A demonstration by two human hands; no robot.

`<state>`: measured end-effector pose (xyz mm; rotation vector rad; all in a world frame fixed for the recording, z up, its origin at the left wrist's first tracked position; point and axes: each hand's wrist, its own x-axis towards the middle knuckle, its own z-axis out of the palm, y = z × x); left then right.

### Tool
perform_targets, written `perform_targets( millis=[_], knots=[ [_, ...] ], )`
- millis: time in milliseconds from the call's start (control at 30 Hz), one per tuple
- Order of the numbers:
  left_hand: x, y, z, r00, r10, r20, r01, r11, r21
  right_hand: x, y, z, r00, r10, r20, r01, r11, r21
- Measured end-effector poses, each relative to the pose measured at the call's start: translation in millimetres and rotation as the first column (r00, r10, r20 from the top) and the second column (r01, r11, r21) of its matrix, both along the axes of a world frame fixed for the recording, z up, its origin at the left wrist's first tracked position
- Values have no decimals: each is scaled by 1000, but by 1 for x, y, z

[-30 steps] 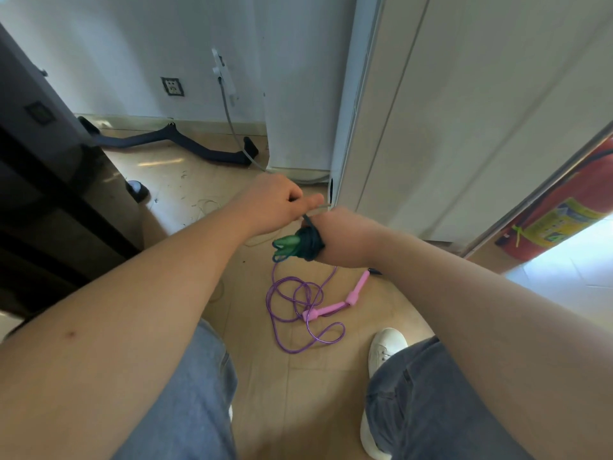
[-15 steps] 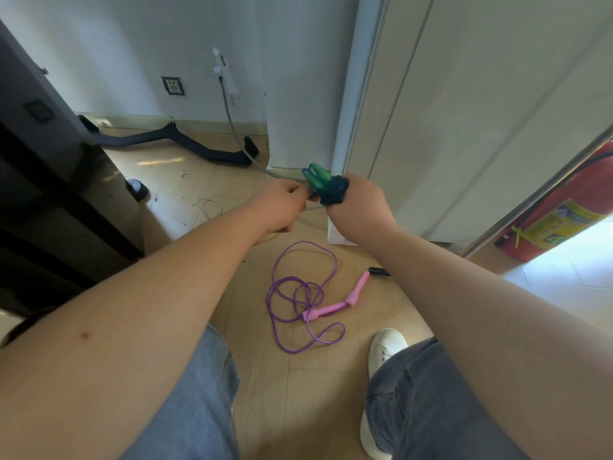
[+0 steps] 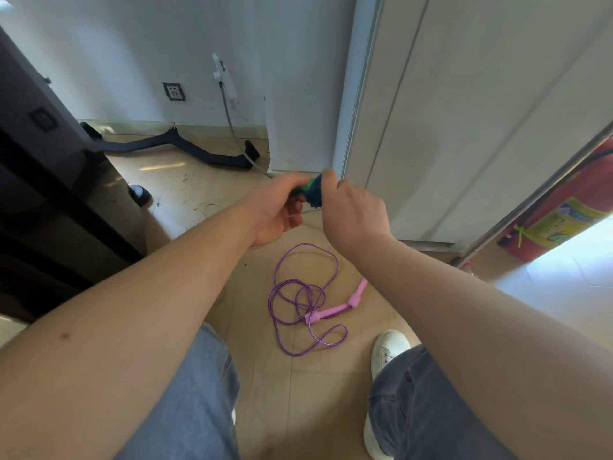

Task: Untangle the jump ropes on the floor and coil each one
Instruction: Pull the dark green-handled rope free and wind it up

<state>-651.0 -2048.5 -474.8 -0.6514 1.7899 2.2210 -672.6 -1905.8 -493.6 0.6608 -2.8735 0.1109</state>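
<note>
Item: dark blue and green jump rope [image 3: 313,194], wound into a tight bundle, centre of frame, held between both hands above the floor [image 3: 185,190].
Left hand [image 3: 278,207]: fingers curled over the bundle's green end.
Right hand [image 3: 351,210]: clamped round the dark blue coil, thumb on top.
Item: purple jump rope [image 3: 298,293], pink handles [image 3: 328,312], lying loosely looped on the floor in the lower centre, below both hands and untouched.

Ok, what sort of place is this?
Probably an indoor room or hallway corner, though whether office or home is unclear: a tan tiled floor, a wall socket and a red fire extinguisher by a doorway.
</note>
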Motion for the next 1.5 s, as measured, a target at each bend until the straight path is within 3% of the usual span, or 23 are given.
perform_targets(
  millis=[100,233,333,400,600,700,800,867,1033,1167,1433,1500],
  knots=[
    [-3,-1,-6,998,64,-21,-67,987,-148,-1,-2,-7,994,107,34,-104,991,-81],
    [-4,-11,-13,995,-57,-80,29,948,-318,-5,1,-4,981,117,155,-75,965,-253],
    [-4,-11,-11,980,-154,-129,101,933,-344,-11,8,6,910,206,360,-10,878,-479],
    [-4,-9,-9,972,-178,-151,112,923,-368,-14,17,13,854,274,441,6,844,-537],
    [-8,4,-13,951,-74,-300,-77,883,-462,-20,20,12,931,212,296,-29,854,-520],
    [-9,6,-15,935,-93,-342,-97,861,-499,-19,14,9,956,153,249,-12,872,-490],
    [-7,4,-16,929,-118,-352,-64,883,-465,-18,14,9,961,148,233,-21,879,-476],
    [-7,3,-14,933,-42,-358,-113,909,-401,-17,15,10,955,150,254,0,861,-508],
    [-6,2,-5,928,58,-367,-137,971,-194,-18,16,17,890,164,425,203,692,-692],
    [-1,1,2,913,50,-404,-77,996,-49,-19,21,25,775,314,548,356,501,-789],
    [2,0,12,901,115,-418,-90,993,80,-21,32,29,595,569,568,474,323,-819],
    [1,1,11,898,126,-421,-127,992,25,-20,31,29,582,585,566,471,325,-820]
  ],
)
